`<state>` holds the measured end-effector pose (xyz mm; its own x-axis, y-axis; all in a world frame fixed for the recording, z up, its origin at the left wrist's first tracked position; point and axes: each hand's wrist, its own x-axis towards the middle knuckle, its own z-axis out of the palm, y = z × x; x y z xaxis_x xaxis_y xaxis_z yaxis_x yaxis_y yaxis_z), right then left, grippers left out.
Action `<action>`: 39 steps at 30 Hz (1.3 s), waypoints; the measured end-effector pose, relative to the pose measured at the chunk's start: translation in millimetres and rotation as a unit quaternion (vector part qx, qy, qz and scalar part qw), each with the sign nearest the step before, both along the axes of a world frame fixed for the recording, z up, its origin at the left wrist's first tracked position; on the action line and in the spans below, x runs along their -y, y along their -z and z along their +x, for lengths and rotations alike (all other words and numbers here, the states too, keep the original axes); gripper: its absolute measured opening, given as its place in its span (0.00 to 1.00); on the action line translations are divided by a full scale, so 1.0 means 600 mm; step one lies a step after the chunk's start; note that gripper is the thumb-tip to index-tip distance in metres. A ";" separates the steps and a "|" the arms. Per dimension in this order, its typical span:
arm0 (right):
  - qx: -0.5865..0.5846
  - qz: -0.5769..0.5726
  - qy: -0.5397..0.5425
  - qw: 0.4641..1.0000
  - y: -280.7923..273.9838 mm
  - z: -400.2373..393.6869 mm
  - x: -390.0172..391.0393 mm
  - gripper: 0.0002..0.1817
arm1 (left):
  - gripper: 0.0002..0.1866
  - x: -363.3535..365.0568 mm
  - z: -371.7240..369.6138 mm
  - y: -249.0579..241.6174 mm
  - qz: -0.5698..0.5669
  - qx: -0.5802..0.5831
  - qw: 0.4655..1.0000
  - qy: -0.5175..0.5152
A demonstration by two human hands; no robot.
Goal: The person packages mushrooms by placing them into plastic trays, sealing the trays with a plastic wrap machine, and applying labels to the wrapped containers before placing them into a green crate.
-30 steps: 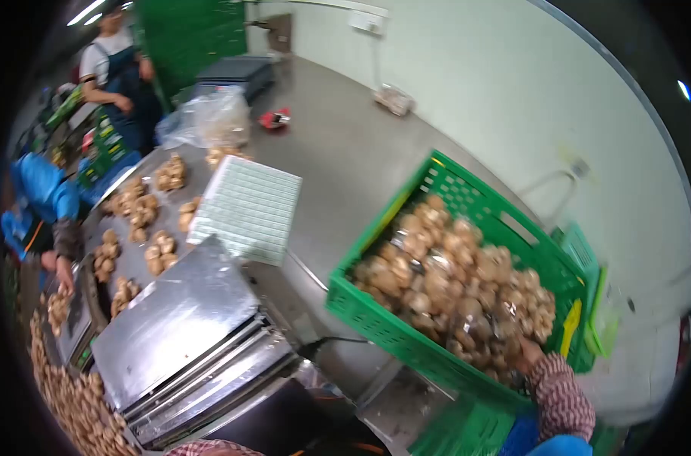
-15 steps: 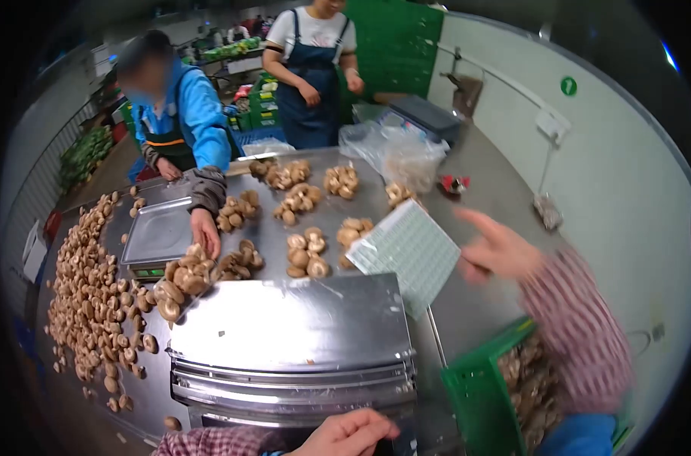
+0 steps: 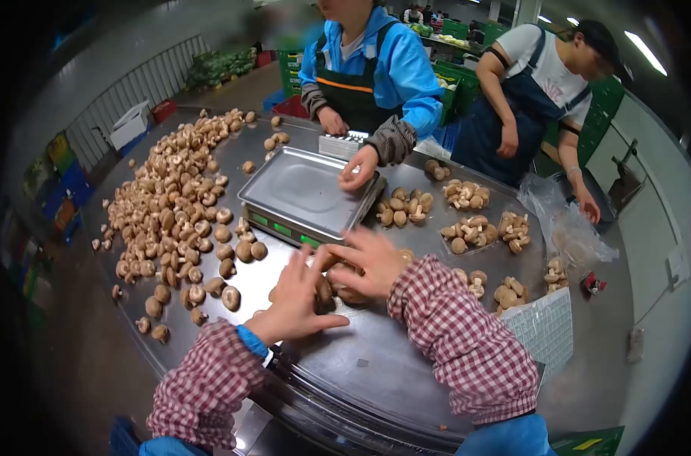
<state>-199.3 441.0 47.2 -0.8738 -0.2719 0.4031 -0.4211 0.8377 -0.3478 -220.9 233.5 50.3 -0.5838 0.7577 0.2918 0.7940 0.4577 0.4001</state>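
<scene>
My left hand [image 3: 296,300] and my right hand [image 3: 368,258] meet over a small heap of brown mushrooms [image 3: 336,290] on the steel lid [image 3: 376,365] in front of me. Both hands have their fingers spread and press against the heap from either side. Neither hand closes around a mushroom. My sleeves are red-and-white check with a blue cuff. Just beyond my hands stands a scale with a steel tray [image 3: 300,190].
A co-worker in a blue jacket rests a hand [image 3: 357,169] on the scale tray. A large spread of mushrooms [image 3: 171,220] covers the table's left. Small mushroom groups [image 3: 467,196] lie right. Another person [image 3: 539,83] stands by a plastic bag [image 3: 566,232]. A white label sheet [image 3: 543,330] lies right.
My view has swung left from the green crate to the table. Both my hands have come together on the small mushroom heap. The co-worker's hand now rests on the scale tray.
</scene>
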 end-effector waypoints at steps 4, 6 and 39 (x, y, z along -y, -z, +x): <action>0.047 -0.010 0.121 0.991 0.015 0.134 0.003 0.28 | 0.47 -0.031 0.035 0.019 0.039 0.004 0.989 0.145; 0.060 0.001 0.201 0.978 0.000 0.243 0.010 0.28 | 0.47 -0.060 0.088 0.015 0.029 0.003 0.975 0.221; -0.134 -0.925 -0.187 0.302 -0.149 0.696 0.070 0.12 | 0.21 0.102 0.211 -0.121 0.416 0.775 0.373 0.296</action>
